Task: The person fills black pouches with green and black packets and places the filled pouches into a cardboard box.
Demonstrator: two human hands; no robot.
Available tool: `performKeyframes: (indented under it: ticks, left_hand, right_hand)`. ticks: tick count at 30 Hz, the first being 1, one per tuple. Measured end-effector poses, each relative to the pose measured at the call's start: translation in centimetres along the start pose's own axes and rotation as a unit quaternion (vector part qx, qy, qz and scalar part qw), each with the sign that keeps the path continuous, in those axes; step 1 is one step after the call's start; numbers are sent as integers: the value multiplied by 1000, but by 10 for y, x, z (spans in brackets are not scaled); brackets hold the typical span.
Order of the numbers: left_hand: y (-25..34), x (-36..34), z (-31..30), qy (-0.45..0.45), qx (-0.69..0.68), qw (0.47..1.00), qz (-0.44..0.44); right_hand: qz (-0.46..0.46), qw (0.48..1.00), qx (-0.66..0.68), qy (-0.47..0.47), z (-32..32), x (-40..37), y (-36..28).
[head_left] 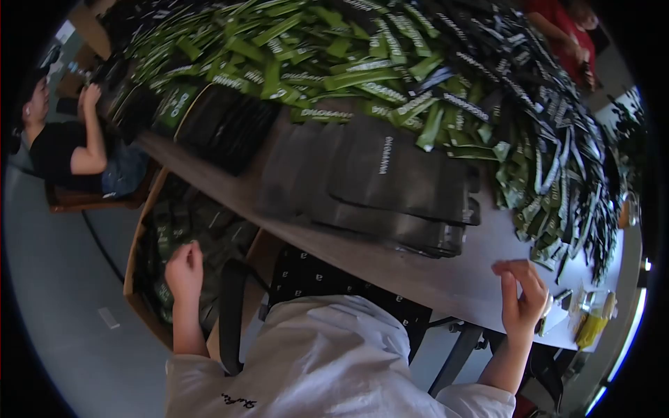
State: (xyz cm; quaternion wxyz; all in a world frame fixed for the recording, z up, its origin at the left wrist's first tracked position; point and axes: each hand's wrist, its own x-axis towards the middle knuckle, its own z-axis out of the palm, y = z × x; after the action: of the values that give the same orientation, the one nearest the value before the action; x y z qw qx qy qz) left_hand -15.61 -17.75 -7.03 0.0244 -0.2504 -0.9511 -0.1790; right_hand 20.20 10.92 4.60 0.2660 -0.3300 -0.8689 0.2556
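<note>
Black pouch row [376,188], long axis along table [432,279] edge, near right hand [523,296]

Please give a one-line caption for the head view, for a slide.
Left hand above a cardboard box, right hand at the edge of a table heaped with sachets.

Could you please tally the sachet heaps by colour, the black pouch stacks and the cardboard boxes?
Green sachet heap: 1
Black sachet heap: 1
Black pouch stacks: 2
Cardboard box: 1
Total: 5

Green sachets [313,56] heaped behind black pouches [397,174]; a seated person [63,150] left
</note>
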Motion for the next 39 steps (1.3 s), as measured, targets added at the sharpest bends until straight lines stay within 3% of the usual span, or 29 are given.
performKeyframes:
  ticks: [1,2,4,7,10,11,14,16,20,23,24,27,30,33,36,38,39]
  left_hand:
    - [25,7,-6,92,-97,987,89]
    - [48,13,-14,102,-131,974,154]
    - [106,27,-24,136,-187,893,385]
    - [188,21,-12,62,-229,842,484]
    - [246,13,7,-66,-202,786,581]
    - [256,11,14,-83,-206,785,579]
    - [260,8,47,-89,-194,806,552]
    - [259,9,48,-83,-220,802,548]
    - [256,9,52,-77,-249,792,552]
    - [257,10,48,-69,-250,793,551]
    - [258,9,48,-68,-248,795,549]
    - [258,8,47,-39,-254,793,552]
    - [260,9,45,16,-286,811,510]
    - [260,18,35,35,-284,842,457]
    - [278,40,17,142,-311,841,420]
    - [284,42,13,149,-336,839,401]
    - [286,41,15,150,-326,834,420]
  right_hand:
    - [3,999,-34,10,-7,13,0]
    - [8,998,-47,28,-12,27,3]
    - [24,996,-57,57,-13,56,25]
    - [17,995,-82,47,-6,99,58]
    - [-88,955,-283,-18,4,133,88]
    - [-103,934,-339,-40,7,140,92]
    - [-82,951,-272,-124,9,151,104]
    - [-117,939,-301,-119,10,149,104]
    - [-189,961,-182,83,-1,146,87]
    - [-23,978,-31,206,-20,129,55]
    - [-24,961,146,234,-23,125,56]
    - [34,942,221,251,-40,98,48]
    - [41,863,411,291,-35,74,46]
    - [-1,849,419,323,-27,49,45]
    - [-66,827,373,416,-15,18,34]
    - [-68,848,264,454,8,-3,26]
    - [-26,868,234,436,28,-10,31]
